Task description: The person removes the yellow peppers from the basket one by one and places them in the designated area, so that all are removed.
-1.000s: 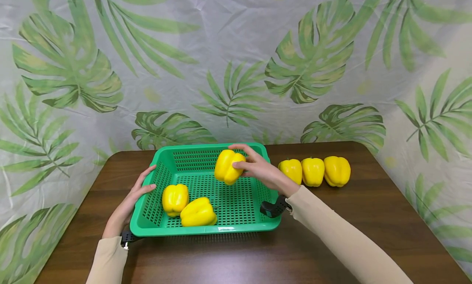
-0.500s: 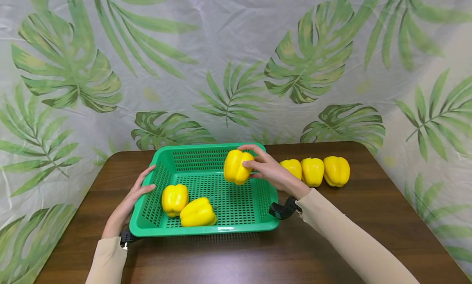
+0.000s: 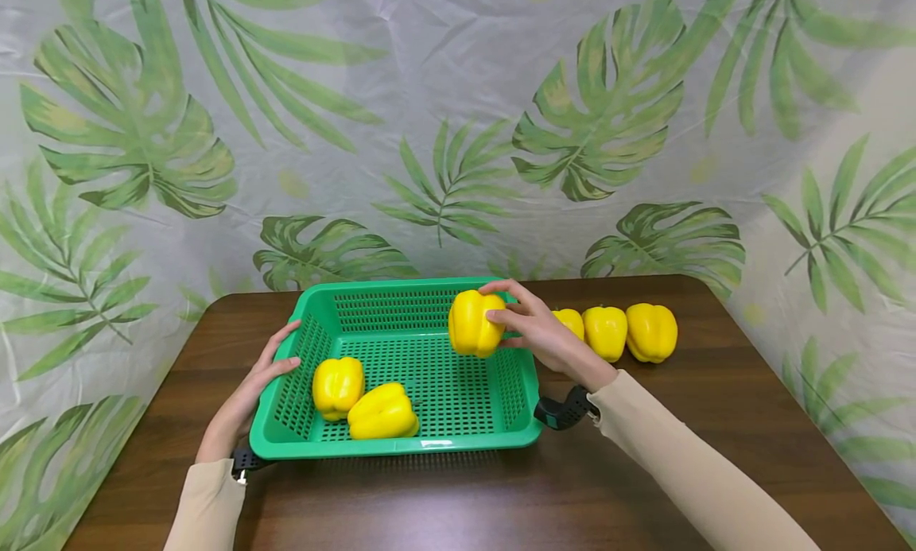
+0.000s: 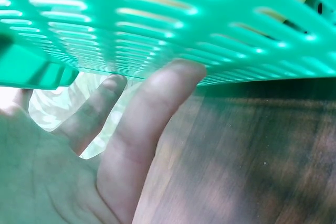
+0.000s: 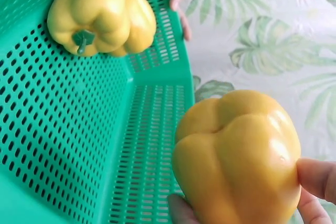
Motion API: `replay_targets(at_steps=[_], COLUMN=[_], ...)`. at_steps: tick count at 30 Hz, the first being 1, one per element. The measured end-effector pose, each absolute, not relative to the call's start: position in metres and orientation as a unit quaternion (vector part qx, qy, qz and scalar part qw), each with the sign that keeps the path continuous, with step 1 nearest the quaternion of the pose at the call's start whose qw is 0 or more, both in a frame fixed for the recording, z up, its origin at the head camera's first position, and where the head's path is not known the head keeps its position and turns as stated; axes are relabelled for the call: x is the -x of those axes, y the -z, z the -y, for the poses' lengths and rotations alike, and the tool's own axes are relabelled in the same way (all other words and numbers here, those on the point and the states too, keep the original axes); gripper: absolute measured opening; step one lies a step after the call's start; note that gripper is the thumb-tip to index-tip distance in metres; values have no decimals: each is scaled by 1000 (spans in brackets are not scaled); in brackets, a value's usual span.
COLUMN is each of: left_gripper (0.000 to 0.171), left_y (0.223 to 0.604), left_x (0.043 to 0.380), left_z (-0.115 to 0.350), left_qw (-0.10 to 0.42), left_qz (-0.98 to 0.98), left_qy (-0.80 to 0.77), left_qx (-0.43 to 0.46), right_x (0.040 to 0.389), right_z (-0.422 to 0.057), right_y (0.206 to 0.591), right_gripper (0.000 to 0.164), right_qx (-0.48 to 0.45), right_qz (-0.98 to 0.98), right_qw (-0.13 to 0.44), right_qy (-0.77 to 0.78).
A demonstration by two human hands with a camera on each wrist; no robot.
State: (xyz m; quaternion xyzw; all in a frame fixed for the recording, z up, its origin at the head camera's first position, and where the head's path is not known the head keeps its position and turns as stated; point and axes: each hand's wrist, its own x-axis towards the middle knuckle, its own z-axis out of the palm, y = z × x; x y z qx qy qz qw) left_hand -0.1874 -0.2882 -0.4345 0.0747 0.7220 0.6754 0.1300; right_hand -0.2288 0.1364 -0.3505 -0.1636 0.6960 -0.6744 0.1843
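Note:
My right hand (image 3: 533,324) holds a yellow bell pepper (image 3: 475,323) above the right part of a green plastic basket (image 3: 401,448). Thumb and fingers grip the pepper's side, and its lobed end shows in the right wrist view. At the basket's left end, my left hand (image 3: 246,396) holds the rim, two digits laid over it. In the left wrist view, other fingers (image 4: 139,135) lie against the slotted outer wall. Inside the basket, toward the left front, are one bell pepper (image 3: 338,388) standing and another bell pepper (image 3: 384,413) on its side.
Right of the basket, three yellow bell peppers stand in a row: a near one (image 3: 570,321) partly hidden by my right hand, a middle one (image 3: 605,333) and an outer one (image 3: 651,332). The brown wooden table (image 3: 458,503) ends at a leaf-patterned cloth (image 3: 444,137).
My right hand has moved rightward with the bell pepper, from over the basket's middle toward its right wall. The left hand and basket have stayed in place.

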Motion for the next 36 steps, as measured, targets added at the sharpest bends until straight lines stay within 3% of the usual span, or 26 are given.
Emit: replay_targets(at_steps=[36], left_gripper=[60], left_y=[435], left_x=[187], left_z=[287], left_qw=[128], left_qz=[-723], left_qy=[-674], left_qx=[-78], right_x=[223], right_z=[-192], right_y=[362], right_gripper=[48], right_qx=[119], right_qz=[-707], right_qw=[132], right_qy=[685])
